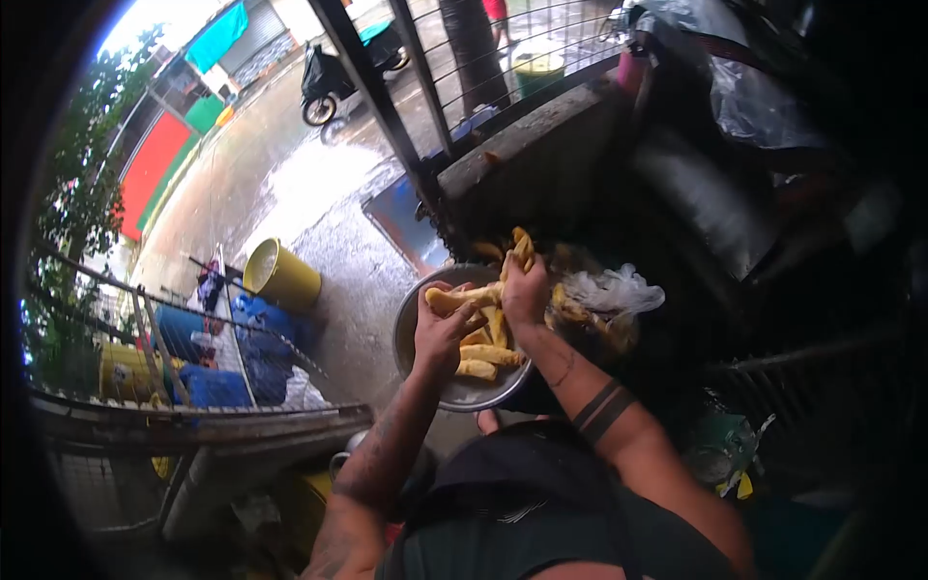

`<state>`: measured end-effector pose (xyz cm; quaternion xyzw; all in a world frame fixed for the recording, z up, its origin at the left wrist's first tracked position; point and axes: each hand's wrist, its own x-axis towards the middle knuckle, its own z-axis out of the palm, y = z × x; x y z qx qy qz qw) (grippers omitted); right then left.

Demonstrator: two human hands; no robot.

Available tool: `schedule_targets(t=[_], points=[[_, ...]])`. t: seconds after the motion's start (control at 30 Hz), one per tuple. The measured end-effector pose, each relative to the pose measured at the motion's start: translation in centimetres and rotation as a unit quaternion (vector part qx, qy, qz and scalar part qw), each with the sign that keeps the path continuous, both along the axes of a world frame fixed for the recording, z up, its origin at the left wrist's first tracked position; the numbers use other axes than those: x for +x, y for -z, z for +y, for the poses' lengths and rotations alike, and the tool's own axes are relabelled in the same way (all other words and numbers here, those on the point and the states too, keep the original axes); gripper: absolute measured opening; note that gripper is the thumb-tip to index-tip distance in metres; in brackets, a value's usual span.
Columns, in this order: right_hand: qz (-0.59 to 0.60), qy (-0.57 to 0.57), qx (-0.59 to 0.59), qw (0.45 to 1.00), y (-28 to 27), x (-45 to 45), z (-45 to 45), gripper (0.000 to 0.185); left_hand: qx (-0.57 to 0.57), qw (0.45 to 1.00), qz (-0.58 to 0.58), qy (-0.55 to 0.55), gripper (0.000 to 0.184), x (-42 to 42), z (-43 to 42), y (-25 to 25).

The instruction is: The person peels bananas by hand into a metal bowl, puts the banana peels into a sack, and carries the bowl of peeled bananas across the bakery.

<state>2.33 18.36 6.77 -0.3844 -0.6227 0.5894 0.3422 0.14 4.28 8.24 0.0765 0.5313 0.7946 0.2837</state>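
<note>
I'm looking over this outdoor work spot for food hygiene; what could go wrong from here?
The long yellow piece between the left hand and right hand might slip, perhaps missing the metal bowl below.

The white plastic bag lies close beside the bowl, so it could get in among the pieces inside.

A bare foot shows near the rim and might bump the bowl.

- Hands: 2, left hand (440,332), right hand (525,293)
- Held yellow piece (447,301): at least 1
- Yellow pieces in basin (493,355): at least 4, overlapping, exact count unclear
- Metal basin (462,396): 1
- Yellow bucket on pavement (290,277): 1
- Covered motorbike (333,75): 1
- Tree trunk (472,53): 1
- Dark forearm bands (607,418): 2
</note>
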Motion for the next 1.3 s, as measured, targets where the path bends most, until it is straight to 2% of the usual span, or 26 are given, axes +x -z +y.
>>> schedule_targets(t=[0.03, 0.1, 0.2, 0.27, 0.37, 0.47, 0.53, 0.57, 0.6, 0.63, 0.67, 0.7, 0.73, 0.8, 0.83, 0.93, 1.0, 1.1, 1.2, 1.27, 1.3], points=[[0.013, -0.027, -0.044, 0.999, -0.5, 0.1, 0.0, 0.03, 0.006, 1.0, -0.019, 0.003, 0.043, 0.3, 0.0, -0.3], [0.038, -0.074, -0.132, 0.988, -2.7, 0.6, -0.1, 0.03, 0.011, 1.0, -0.013, -0.027, 0.044, 0.2, -0.2, 0.9], [0.048, -0.049, -0.035, 0.997, 0.1, -0.6, 0.5, 0.029, 0.058, 0.996, -0.052, -0.045, 0.044, 0.2, -0.1, 1.1], [0.045, -0.055, -0.08, 0.994, 1.0, -0.9, 1.1, 0.026, 0.124, 0.986, -0.104, -0.043, 0.042, 0.1, -0.6, 1.1], [0.03, -0.091, -0.168, 0.981, -0.8, 0.0, 0.9, 0.023, 0.111, 0.987, -0.114, 0.003, 0.044, -0.4, -2.6, 2.4], [0.085, -0.134, -0.167, 0.973, 1.4, -0.1, 2.1, 0.019, 0.143, 0.978, -0.151, 0.011, 0.051, -0.7, -4.3, 3.7], [0.116, -0.151, -0.187, 0.964, 0.0, 0.8, 3.2, 0.021, 0.061, 0.994, -0.094, -0.008, 0.053, -1.0, -5.0, 3.8], [0.139, -0.162, -0.201, 0.956, -1.1, 1.2, 3.8, 0.02, 0.022, 0.998, -0.054, 0.02, 0.057, -1.1, -5.6, 3.4], [0.163, -0.173, -0.214, 0.947, -2.3, 1.5, 4.7, 0.02, -0.121, 0.99, 0.034, 0.065, 0.059, -1.1, -5.7, 2.6], [0.175, -0.174, -0.218, 0.944, -3.8, 1.6, 5.4, 0.02, -0.262, 0.951, 0.121, 0.11, 0.061, -1.2, -5.7, 1.6], [0.188, -0.173, -0.223, 0.941, -5.0, 1.8, 6.1, 0.02, -0.396, 0.882, 0.206, 0.154, 0.063, -1.2, -5.9, 1.2], [0.21, -0.192, -0.226, 0.932, -5.6, 1.8, 7.2, 0.021, -0.411, 0.838, 0.354, 0.062, 0.068, -1.4, -6.1, 3.1], [0.214, -0.187, -0.222, 0.933, -6.1, 1.9, 8.2, 0.022, -0.407, 0.854, 0.323, 0.023, 0.067, -1.8, -6.2, 4.7], [0.245, -0.209, -0.268, 0.908, -6.5, 2.4, 10.2, 0.022, -0.393, 0.88, 0.264, -0.049, 0.064, -2.5, -5.3, 4.4], [0.236, -0.197, -0.258, 0.916, -6.4, 2.5, 10.7, 0.023, -0.395, 0.859, 0.319, -0.065, 0.06, -2.8, -4.6, 4.1], [0.237, -0.188, -0.263, 0.916, -5.7, 3.3, 11.8, 0.022, -0.338, 0.858, 0.386, 0.029, 0.051, -3.9, -0.3, 2.3], [0.233, -0.154, -0.283, 0.918, -4.9, 3.6, 12.0, 0.022, -0.363, 0.787, 0.484, 0.124, 0.052, -4.6, 3.9, 1.0], [0.226, -0.112, -0.31, 0.917, -3.2, 4.2, 12.3, 0.021, -0.479, 0.712, 0.481, 0.18, 0.069, -3.2, 9.1, -1.2], [0.214, -0.102, -0.308, 0.921, -2.8, 5.4, 12.6, 0.02, -0.478, 0.719, 0.466, 0.192, 0.074, -5.1, 11.8, 1.7], [0.228, -0.102, -0.303, 0.92, -2.7, 6.4, 13.7, 0.02, -0.456, 0.748, 0.455, 0.161, 0.068, -6.3, 12.3, 1.0], [0.234, -0.092, -0.306, 0.918, -2.7, 6.6, 14.1, 0.02, -0.405, 0.785, 0.449, 0.135, 0.064, -7.3, 12.3, 0.6]])
